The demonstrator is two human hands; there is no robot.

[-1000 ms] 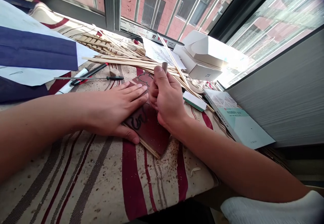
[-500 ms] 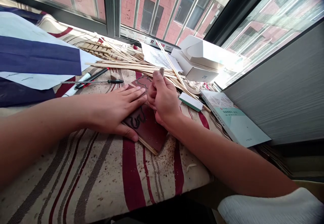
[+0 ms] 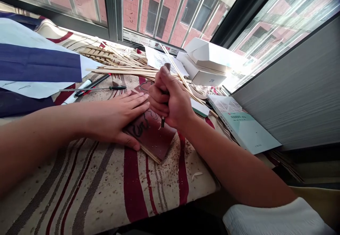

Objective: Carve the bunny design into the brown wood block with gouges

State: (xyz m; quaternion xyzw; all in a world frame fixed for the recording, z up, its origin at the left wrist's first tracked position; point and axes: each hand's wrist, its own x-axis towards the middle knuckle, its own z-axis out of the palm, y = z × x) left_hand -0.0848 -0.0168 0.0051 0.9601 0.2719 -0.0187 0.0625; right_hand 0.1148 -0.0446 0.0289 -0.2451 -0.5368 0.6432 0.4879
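A reddish-brown wooden board point(image 3: 159, 143) with black curving outlines lies on the striped cloth. My left hand point(image 3: 120, 117) rests flat across its left side, fingers stretched out and thumb along the near edge. Above the board, my right hand point(image 3: 172, 98) is closed in a fist around a carving chisel point(image 3: 163, 122). The chisel stands nearly upright: its handle end shows above the thumb and its dark blade points down below the fist. A small pale shaving is beside the blade; whether the tip touches the board I cannot tell.
Left of the board lie a thin screwdriver point(image 3: 117, 87) and several markers point(image 3: 86, 84). Bamboo strips point(image 3: 124, 69), a drawing and a white box point(image 3: 209, 63) are by the window. A green-and-white block point(image 3: 200, 107) and a book point(image 3: 247, 127) lie right. Crumbs cover the cloth.
My right fist has lifted and tilted, so the chisel's blade now shows below it. My left hand stays flat on the board. The whole view has shifted slightly.
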